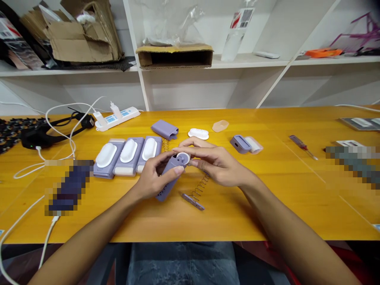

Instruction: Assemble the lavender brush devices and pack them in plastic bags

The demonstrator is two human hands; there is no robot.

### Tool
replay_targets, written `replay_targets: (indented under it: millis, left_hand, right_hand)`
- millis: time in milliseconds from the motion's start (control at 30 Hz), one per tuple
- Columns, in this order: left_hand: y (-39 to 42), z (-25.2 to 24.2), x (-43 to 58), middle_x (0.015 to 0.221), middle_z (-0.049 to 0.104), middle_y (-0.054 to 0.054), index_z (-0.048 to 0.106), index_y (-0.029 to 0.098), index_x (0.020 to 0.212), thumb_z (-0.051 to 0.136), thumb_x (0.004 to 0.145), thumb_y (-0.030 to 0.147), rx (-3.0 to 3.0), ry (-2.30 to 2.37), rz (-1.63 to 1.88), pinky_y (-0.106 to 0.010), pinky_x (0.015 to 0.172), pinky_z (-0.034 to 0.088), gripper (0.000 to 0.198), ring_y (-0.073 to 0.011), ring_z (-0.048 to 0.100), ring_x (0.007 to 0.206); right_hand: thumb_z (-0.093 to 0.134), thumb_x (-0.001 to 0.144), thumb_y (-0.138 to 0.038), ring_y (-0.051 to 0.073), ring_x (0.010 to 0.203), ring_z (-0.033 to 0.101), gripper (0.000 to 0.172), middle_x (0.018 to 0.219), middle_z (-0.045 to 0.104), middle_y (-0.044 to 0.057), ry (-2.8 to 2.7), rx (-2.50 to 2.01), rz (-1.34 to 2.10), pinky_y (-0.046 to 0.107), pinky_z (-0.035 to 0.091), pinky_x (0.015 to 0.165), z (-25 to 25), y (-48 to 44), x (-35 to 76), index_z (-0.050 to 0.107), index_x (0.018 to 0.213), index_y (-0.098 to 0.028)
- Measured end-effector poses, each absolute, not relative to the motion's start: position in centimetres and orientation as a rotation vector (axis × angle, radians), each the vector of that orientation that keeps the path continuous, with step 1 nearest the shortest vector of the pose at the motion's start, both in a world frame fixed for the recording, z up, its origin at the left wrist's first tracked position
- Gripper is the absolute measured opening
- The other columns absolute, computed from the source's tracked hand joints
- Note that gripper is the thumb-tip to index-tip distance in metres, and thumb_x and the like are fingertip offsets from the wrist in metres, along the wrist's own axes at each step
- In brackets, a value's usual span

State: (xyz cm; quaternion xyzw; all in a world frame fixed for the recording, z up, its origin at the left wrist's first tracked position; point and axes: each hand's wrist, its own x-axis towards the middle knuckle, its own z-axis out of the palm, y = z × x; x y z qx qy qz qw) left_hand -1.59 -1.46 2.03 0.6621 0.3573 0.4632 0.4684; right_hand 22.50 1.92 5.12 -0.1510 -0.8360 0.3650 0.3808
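My left hand (154,176) is closed round a long purple plastic housing (170,186), tilted above the table with its end up. At that end sits a white round part (184,158), pinched at its edge by the thumb and fingers of my right hand (221,164). Below my right hand a thin metal spring (199,189) stands by a flat purple strip (192,201). Just beyond my hands lie a purple cover (165,129), a coppery spring (166,145) and a white oval piece (198,133).
Several purple units with white oval pads (128,152) stand at left, near a power strip (118,118) and cables. Rightward are a purple cap (240,144), a translucent oval piece (220,126) and a screwdriver (303,146). A white shelf (249,61) runs behind.
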Motion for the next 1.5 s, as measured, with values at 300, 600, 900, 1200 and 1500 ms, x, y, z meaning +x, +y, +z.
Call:
replay_targets:
  millis: [300, 600, 900, 1200, 1500]
  left_hand:
    - [-0.9, -0.1, -1.9, 0.144, 0.077, -0.018, 0.065, 0.018, 0.149, 0.083, 0.096, 0.039, 2.029, 0.919, 1.436, -0.042, 0.106, 0.062, 0.059, -0.0313, 0.078, 0.125]
    - [-1.2, -0.2, -1.7, 0.150, 0.075, -0.018, 0.062, 0.019, 0.154, 0.084, 0.097, 0.033, 2.154, 0.921, 1.482, -0.048, 0.115, 0.060, 0.063, -0.0338, 0.076, 0.133]
    - [-1.3, 0.2, -1.8, 0.147, 0.077, -0.019, 0.065, 0.018, 0.154, 0.082, 0.098, 0.038, 2.134, 0.989, 1.486, -0.046, 0.113, 0.062, 0.062, -0.0322, 0.079, 0.126]
    - [-1.2, 0.7, -1.4, 0.135, 0.082, -0.015, 0.073, 0.018, 0.142, 0.074, 0.104, 0.041, 2.229, 1.005, 1.432, -0.044, 0.109, 0.063, 0.045, -0.0305, 0.079, 0.122]
    - [-1.1, 1.3, -1.2, 0.131, 0.080, -0.012, 0.075, 0.018, 0.141, 0.063, 0.111, 0.050, 2.010, 0.984, 1.198, -0.042, 0.107, 0.058, 0.044, -0.0270, 0.074, 0.114]
  right_hand:
    - [0.062, 0.115, -0.031, 0.027, 0.147, 0.062, 0.039, 0.150, 0.068, 0.009, -1.939, -0.385, 0.985, 0.054, 0.047, 0.130, 3.9, 1.3, 20.9, 0.074, 0.152, -0.040]
    - [0.071, 0.111, -0.027, 0.025, 0.131, 0.071, 0.035, 0.138, 0.075, 0.008, -1.788, -0.400, 0.878, 0.052, 0.059, 0.117, 3.0, 0.9, 19.6, 0.081, 0.142, -0.040]
    - [0.071, 0.111, -0.027, 0.026, 0.135, 0.071, 0.033, 0.140, 0.077, 0.007, -1.762, -0.382, 0.881, 0.055, 0.056, 0.123, 2.9, 1.1, 19.5, 0.083, 0.138, -0.041]
    - [0.069, 0.111, -0.037, 0.026, 0.133, 0.070, 0.028, 0.136, 0.075, 0.008, -1.740, -0.449, 0.875, 0.054, 0.056, 0.120, 2.2, 1.1, 18.8, 0.084, 0.135, -0.041]
    - [0.072, 0.110, -0.041, 0.024, 0.130, 0.067, 0.028, 0.132, 0.072, 0.007, -1.726, -0.522, 0.919, 0.049, 0.055, 0.120, 1.6, 1.6, 19.2, 0.084, 0.135, -0.039]
